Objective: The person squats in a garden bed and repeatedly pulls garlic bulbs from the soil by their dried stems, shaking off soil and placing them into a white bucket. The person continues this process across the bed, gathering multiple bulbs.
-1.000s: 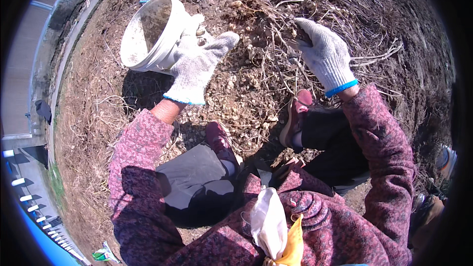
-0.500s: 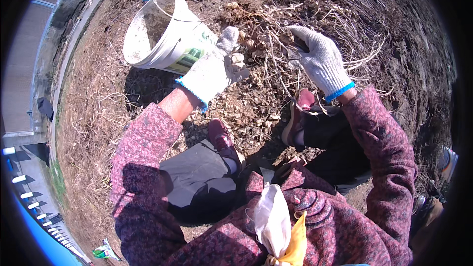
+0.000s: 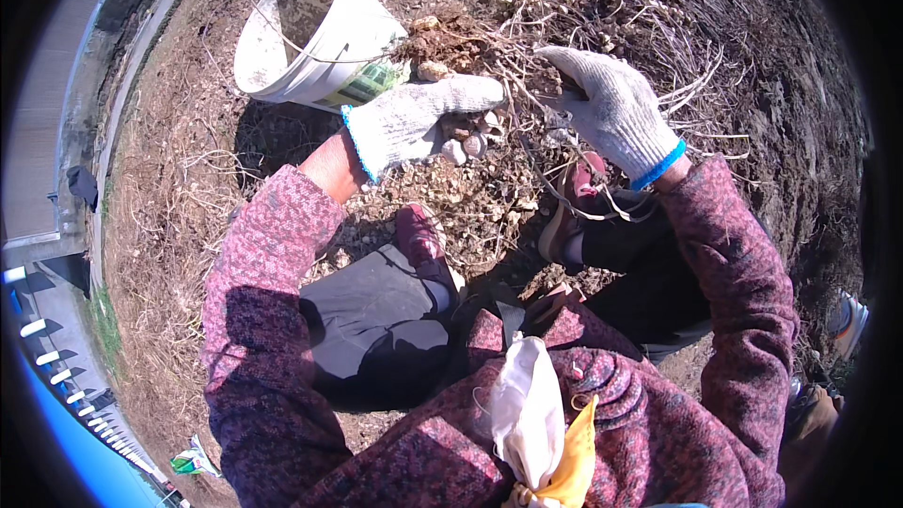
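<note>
My left hand (image 3: 409,122), in a white knit glove with blue trim, is curled around several pale peanuts (image 3: 465,148). Its thumb stretches right, along the roots of a dried peanut plant (image 3: 461,40). Further right my right hand (image 3: 613,111), gloved the same way, is closed around the thin stems of that plant, which hang below the fingers as well. A white bucket (image 3: 372,23) with a green printed patch lies tipped beyond my left hand, its mouth facing left and soil stains inside.
Dry stalks (image 3: 658,19) are heaped at the far right. Both my shoes (image 3: 419,235) rest on crumbly soil between the hands and my body. A concrete edging (image 3: 141,56) runs along the left. A green and white bag (image 3: 193,459) lies at the lower left.
My left hand has turned, its thumb swinging right over the peanuts toward the roots. My right hand keeps its grip on the stems. The bucket appears slightly higher in view.
</note>
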Demonstrator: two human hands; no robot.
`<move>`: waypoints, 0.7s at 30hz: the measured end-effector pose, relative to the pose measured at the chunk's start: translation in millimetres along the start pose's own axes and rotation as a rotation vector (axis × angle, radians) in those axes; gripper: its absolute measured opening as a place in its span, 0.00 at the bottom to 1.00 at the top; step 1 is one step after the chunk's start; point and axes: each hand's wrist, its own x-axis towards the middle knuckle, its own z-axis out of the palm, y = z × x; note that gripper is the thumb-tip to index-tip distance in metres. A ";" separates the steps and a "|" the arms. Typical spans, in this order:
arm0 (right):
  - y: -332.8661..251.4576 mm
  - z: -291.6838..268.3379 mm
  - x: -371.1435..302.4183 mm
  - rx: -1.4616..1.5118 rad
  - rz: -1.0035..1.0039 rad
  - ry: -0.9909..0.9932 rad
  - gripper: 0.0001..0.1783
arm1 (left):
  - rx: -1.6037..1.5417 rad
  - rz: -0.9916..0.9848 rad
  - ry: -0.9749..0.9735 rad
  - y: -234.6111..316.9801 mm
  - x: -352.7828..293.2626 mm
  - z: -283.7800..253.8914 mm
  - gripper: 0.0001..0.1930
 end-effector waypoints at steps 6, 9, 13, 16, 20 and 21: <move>-4.8 -12.2 1.2 0.070 0.033 -0.203 0.22 | 1.325 0.043 0.133 16.5 -12.7 -8.8 0.14; -9.1 -6.4 0.2 0.015 -0.012 -0.213 0.22 | 2.376 0.437 -0.074 15.2 -5.0 -12.3 0.10; -12.6 -5.9 -1.6 -0.103 -0.064 -0.145 0.22 | 2.405 0.655 0.098 6.9 -2.8 -19.1 0.05; -15.2 -9.9 -3.1 -0.129 -0.086 -0.104 0.22 | 2.395 0.857 0.144 6.7 -12.5 -27.1 0.07; -16.3 -10.0 -5.2 -0.161 -0.224 -0.123 0.21 | 2.292 0.700 0.138 8.7 -17.5 -33.8 0.07; -15.1 -9.4 -5.5 -0.187 -0.232 -0.120 0.21 | 2.274 0.747 0.196 8.0 -15.7 -33.6 0.07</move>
